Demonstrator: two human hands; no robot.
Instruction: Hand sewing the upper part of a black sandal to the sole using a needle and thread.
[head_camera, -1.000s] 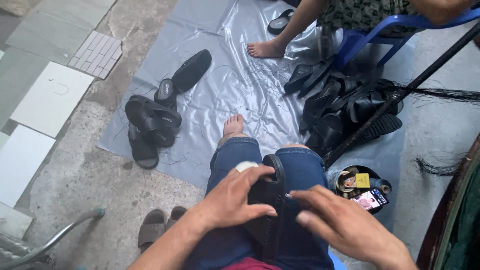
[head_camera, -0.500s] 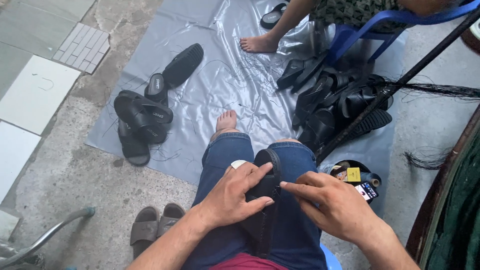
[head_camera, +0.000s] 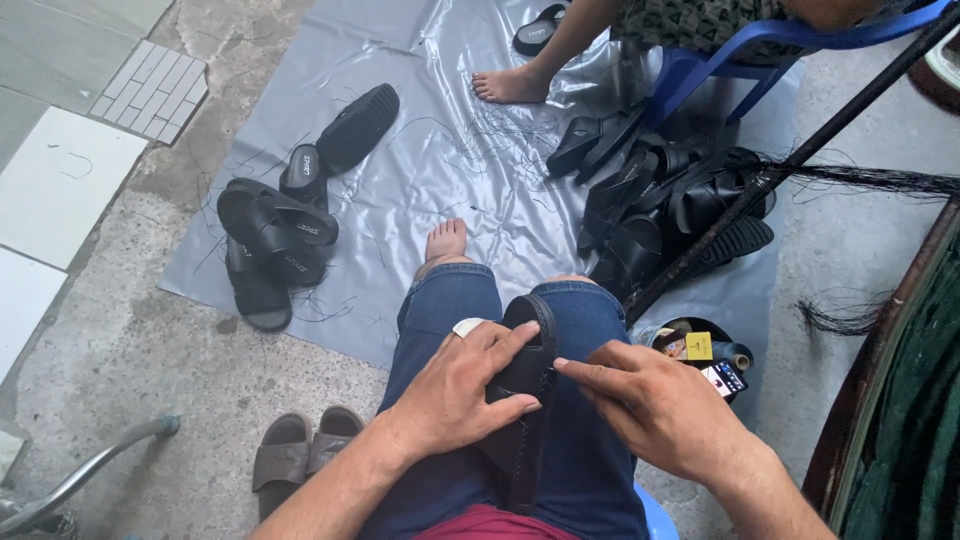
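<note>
While the black sandal (head_camera: 525, 385) lay across our lap in the lower middle of the frame, its long axis ran almost straight up and down the picture, toe end toward the knees and the other end toward our waist. Our left hand (head_camera: 455, 390) was clamped on it from the left, the thumb under the near edge and the fingers wrapped over the strap. Our right hand (head_camera: 660, 405) came in from the right with the fingers drawn together, the forefinger and thumb pinched at the sandal's right edge; whether they nipped a thread or only the rim we could not tell. Both hands touched the sandal, the left covering more of it.

Just right of our thigh sat a small round tub (head_camera: 700, 350) of odds and ends. At lower left a brown pair of slippers (head_camera: 300, 455) rested on the concrete. Farther up, on the grey plastic sheet (head_camera: 450, 150), one heap of black sandals (head_camera: 275, 235) lay at left and a bigger heap (head_camera: 665, 195) at right, beside a blue chair (head_camera: 720, 70) and another person's bare foot (head_camera: 510, 85).
</note>
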